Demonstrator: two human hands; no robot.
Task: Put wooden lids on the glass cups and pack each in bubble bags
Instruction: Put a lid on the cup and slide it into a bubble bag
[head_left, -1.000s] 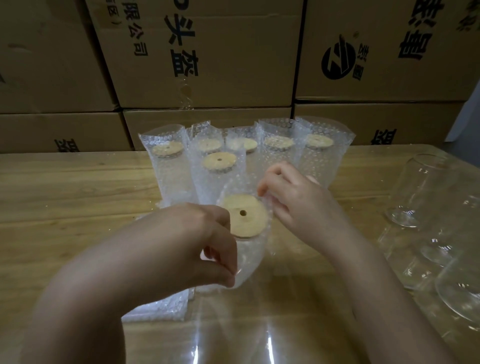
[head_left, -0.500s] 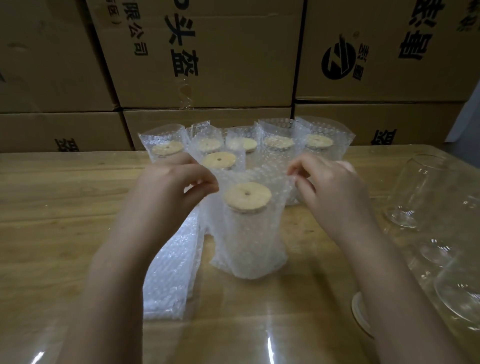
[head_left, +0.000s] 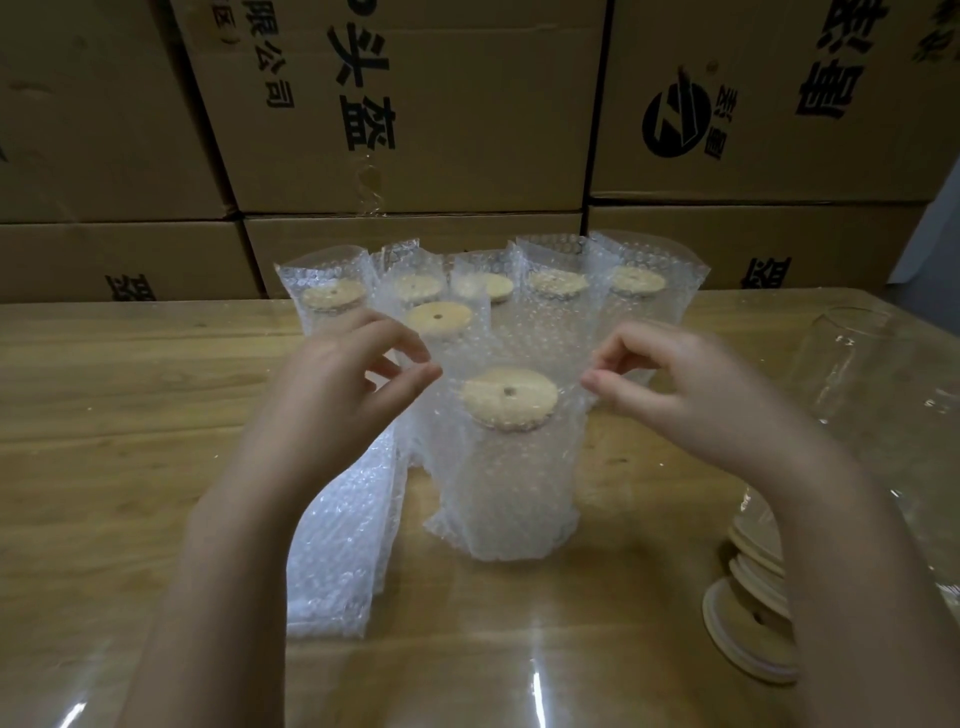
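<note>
Bagging is the step in hand: the left grip and the right grip each pinch one side of the mouth of the bubble bag, which stands upright on the desk holding a glass cup with its wooden lid seated on top. Judged next move: release it among the six packed bags just behind, each showing a lidded cup, then lid a bare glass cup from the right, where loose lids lie stacked.

Too blurred to tell whether the left hand and right hand pinch the rim of the bag. Hidden in part behind the right forearm: lid stack. Cut off by the right edge: bare glasses. Cropped at the top: print on the boxes.
</note>
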